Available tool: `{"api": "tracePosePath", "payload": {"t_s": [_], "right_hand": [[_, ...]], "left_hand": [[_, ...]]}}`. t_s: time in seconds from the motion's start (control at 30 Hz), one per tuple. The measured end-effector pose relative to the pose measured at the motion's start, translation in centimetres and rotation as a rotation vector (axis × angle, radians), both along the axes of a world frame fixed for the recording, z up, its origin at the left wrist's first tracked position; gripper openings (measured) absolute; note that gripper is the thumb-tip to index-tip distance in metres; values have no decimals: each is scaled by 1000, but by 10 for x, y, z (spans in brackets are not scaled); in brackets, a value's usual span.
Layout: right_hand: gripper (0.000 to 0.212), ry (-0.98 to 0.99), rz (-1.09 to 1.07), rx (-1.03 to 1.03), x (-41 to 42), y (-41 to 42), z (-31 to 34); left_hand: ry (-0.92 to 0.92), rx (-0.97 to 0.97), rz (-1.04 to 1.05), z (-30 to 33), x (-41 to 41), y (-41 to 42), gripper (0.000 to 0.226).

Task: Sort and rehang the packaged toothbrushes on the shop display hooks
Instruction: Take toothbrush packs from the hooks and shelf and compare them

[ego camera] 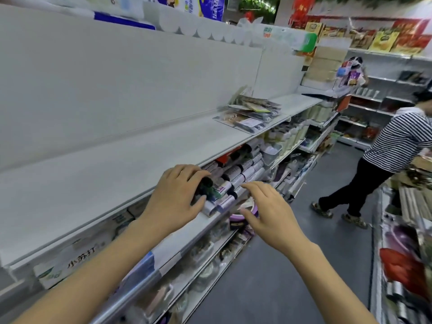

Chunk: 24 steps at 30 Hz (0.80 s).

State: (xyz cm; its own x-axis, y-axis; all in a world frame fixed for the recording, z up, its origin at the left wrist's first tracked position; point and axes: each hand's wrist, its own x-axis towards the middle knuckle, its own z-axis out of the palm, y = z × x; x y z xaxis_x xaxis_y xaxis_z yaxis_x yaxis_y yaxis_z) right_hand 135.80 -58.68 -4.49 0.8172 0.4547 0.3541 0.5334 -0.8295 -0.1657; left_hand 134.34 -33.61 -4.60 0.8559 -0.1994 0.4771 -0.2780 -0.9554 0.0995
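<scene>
While both forearms reach forward over the shelf edge, the left hand [174, 197] lies on a row of packaged items [230, 181] at the front edge of the white shelf [93, 174], its fingers curled around a dark pack [207, 187]. The right hand [268, 211] hovers just beside the row, fingers spread, grasping nothing. Whether these packs are toothbrushes, I cannot tell. Farther along the shelf lies a loose pile of flat packages [251, 112]. A person in a striped shirt [395, 139] stands in the aisle.

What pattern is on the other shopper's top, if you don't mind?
Dark and white horizontal stripes on the top, seen in the head view.
</scene>
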Motion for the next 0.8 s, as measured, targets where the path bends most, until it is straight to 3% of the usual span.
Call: {"api": "tracePosePath", "payload": {"t_s": [0.47, 0.8], "right_hand": [[54, -57, 100, 33, 250, -52, 8], [48, -62, 148, 116, 450, -79, 42]], "left_hand": [[-50, -83, 226, 8, 185, -62, 49], [113, -141, 490, 16, 329, -117, 62]]}}
